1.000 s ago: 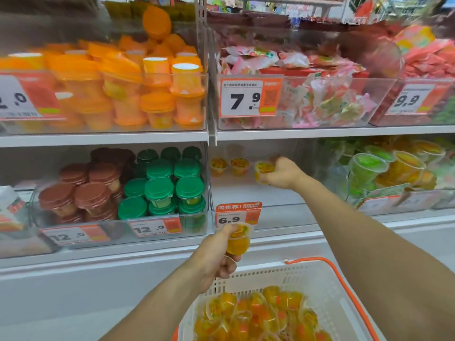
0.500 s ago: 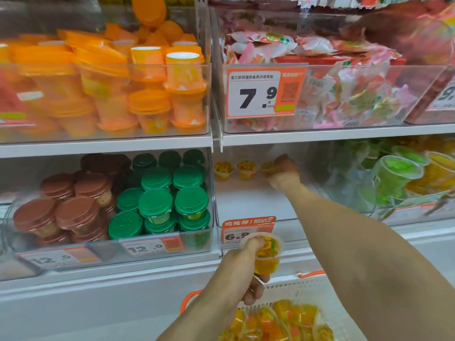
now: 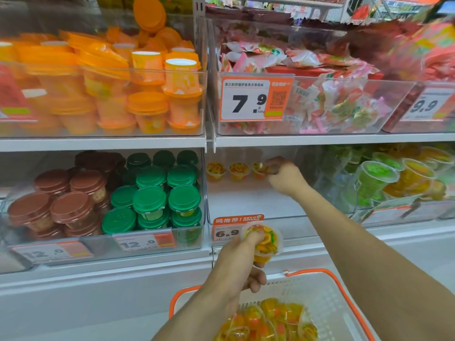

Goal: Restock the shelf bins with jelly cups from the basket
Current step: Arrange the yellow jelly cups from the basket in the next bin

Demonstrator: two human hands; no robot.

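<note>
Both forearms (image 3: 369, 254) bare, no sleeves/jewelry visible.

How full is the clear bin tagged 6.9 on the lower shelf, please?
Nearly empty: the bin shows three jelly cups along its back, bare floor in front.

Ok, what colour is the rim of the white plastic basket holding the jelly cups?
Orange: the white plastic basket has an orange rim, clearest in the head view.

lower shelf (image 3: 246, 200) | clear bin (image 3: 290, 232) on it | three jelly cups (image 3: 238, 171) at the back, side by side
</note>
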